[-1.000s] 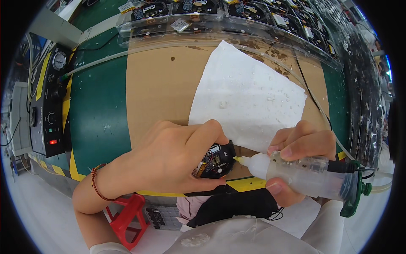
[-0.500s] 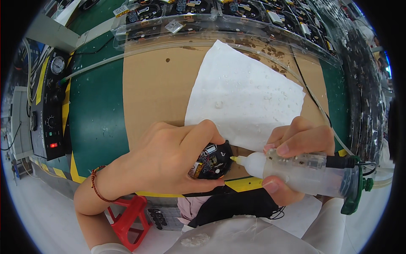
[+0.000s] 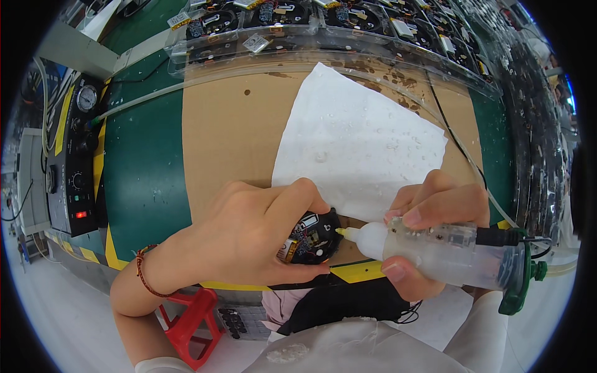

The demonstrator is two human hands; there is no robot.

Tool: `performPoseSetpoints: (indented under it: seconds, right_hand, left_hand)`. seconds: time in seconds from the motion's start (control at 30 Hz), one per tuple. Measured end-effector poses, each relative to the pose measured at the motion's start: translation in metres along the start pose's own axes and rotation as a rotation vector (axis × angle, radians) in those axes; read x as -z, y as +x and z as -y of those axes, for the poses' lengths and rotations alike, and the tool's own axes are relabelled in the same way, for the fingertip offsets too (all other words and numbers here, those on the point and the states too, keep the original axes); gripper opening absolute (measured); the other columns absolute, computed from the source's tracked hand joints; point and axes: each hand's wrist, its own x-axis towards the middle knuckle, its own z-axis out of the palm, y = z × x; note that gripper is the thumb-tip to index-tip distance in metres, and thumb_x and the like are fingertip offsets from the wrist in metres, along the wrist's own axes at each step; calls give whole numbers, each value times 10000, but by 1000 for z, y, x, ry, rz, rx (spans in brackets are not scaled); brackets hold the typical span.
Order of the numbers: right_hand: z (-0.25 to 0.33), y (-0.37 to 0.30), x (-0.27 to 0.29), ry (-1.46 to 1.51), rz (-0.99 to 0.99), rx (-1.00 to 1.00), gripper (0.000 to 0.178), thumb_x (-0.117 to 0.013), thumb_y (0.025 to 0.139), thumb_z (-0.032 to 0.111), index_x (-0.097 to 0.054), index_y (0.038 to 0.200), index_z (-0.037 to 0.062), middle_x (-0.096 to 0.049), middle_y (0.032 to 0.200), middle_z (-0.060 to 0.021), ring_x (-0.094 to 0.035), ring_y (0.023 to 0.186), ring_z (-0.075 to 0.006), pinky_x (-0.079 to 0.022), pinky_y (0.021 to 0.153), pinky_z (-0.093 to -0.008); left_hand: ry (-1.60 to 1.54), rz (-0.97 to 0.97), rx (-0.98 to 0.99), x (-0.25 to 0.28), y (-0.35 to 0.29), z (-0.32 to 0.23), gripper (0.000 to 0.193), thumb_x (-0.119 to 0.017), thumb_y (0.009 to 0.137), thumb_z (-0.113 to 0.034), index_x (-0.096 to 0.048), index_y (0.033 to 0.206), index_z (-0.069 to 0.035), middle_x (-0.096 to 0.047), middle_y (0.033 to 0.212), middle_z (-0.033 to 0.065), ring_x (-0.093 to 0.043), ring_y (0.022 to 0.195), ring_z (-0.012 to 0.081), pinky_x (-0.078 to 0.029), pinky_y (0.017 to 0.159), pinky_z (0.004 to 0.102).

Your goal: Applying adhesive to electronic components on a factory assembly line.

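Observation:
My left hand (image 3: pixel 249 227) grips a round black electronic housing (image 3: pixel 318 233) by its edges, thumb and forefinger on opposite sides. Small circuit parts and a yellow-and-silver piece show on its inner face; my fingers hide its left side. In my right hand (image 3: pixel 429 214) lies a translucent dispensing syringe (image 3: pixel 429 248), held nearly level, with a green cap at its rear end. Its pale yellow tip (image 3: pixel 342 231) is at the right part of the housing; whether it touches cannot be made out.
White paper (image 3: pixel 360 137) dotted with clear drops lies on a brown cardboard sheet (image 3: pixel 230 137). Clear trays (image 3: pixel 280 37) of similar housings line the far side. A black dispenser controller (image 3: pixel 71 168) with a gauge stands left, its hose (image 3: pixel 143 96) crossing the bench. A red stool (image 3: pixel 193 329) is below.
The syringe and my right hand have shifted very slightly to the left. My left hand still holds the housing in almost the same place.

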Motion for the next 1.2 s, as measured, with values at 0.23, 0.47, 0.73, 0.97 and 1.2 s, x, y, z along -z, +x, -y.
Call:
performPoseSetpoints:
  seconds: [0.23, 0.47, 0.73, 0.97, 1.2]
  right_hand:
    - [1, 1, 1, -38, 9, -32, 426, -711, 613, 154, -396, 878, 48, -422, 716, -45, -386, 524, -125, -465, 569, -267]
    - [1, -1, 2, -34, 16, -12, 435, -723, 615, 155, -393, 878, 48, -412, 720, -46, -367, 529, -116, -463, 572, -269]
    - [-2, -1, -1, -10, 6, 35, 404, -710, 627, 137, -408, 866, 17, -415, 753, -47, -368, 532, -114, -457, 564, -264]
    - [-9, 3, 6, 46, -74, 234, 389, -703, 610, 85, -452, 896, 4, -529, 668, -62, -433, 456, -141, -319, 377, -252]
    - [-7, 1, 16, -155, -237, 265, 420, -748, 614, 144, -446, 894, 58, -511, 698, -61, -491, 579, -151, -405, 540, -257]
  left_hand:
    - [-14, -7, 13, -1, -1, 0, 475, -755, 577, -248, -468, 886, -30, -586, 711, 73, -542, 476, 223, -429, 441, 286]
    - [-6, 14, 11, -2, -1, 0, 477, -755, 580, -253, -468, 888, -29, -584, 706, 72, -540, 473, 226, -433, 447, 286]
    - [-21, 8, 27, -1, -2, 1, 482, -755, 582, -266, -472, 891, -29, -582, 692, 72, -546, 489, 228, -433, 449, 294]
    - [38, -9, -8, -1, 3, -4, 468, -752, 593, -275, -481, 880, -23, -585, 697, 75, -562, 501, 224, -440, 456, 299]
    - [-515, 109, 136, 20, -2, 8, 494, -797, 559, -107, -480, 928, -19, -582, 864, 97, -599, 737, 185, -490, 635, 287]
